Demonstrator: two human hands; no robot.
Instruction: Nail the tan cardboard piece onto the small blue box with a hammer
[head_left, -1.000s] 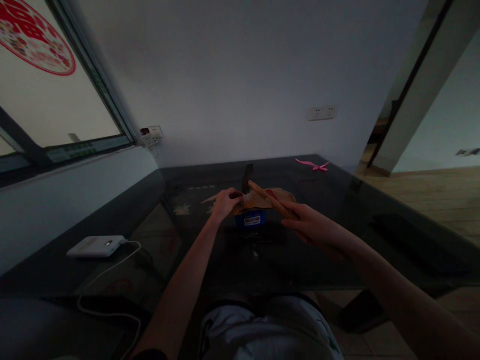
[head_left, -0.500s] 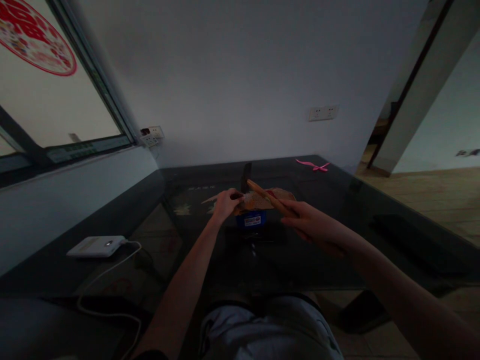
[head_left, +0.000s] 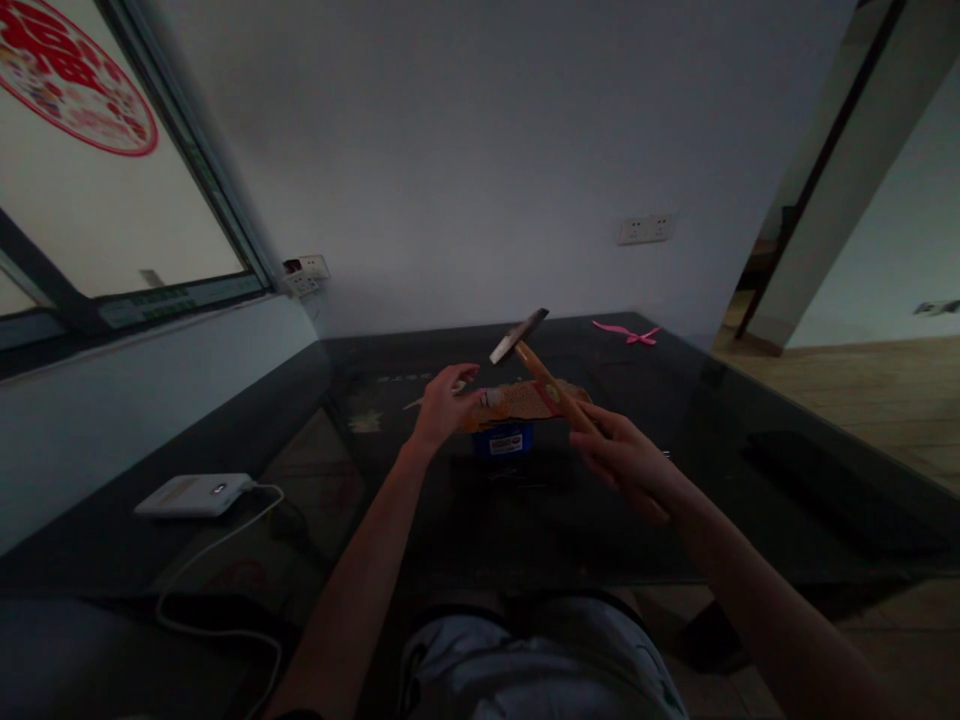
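Note:
My right hand (head_left: 626, 455) is closed around the wooden handle of a hammer (head_left: 559, 392). The hammer's metal head is raised, tilted, above a flat brown piece that looks like cardboard (head_left: 517, 402). Under that piece sits a blue box-like container (head_left: 502, 440) with a small white label. My left hand (head_left: 444, 405) is at the left end of the brown piece, thumb and fingers apart. A small pale spot shows between them, too dim to identify.
On the dark, glossy table (head_left: 420, 530) lies a white power bank (head_left: 193, 495) with a white cable at the left. A pink ribbon (head_left: 634, 335) lies at the far right, and a dark flat object (head_left: 832, 490) near the right edge. A wall stands behind.
The hammer's head has lifted and swung right, away from the brown piece. My left hand's thumb and fingers have spread apart, and the hand has shifted slightly left.

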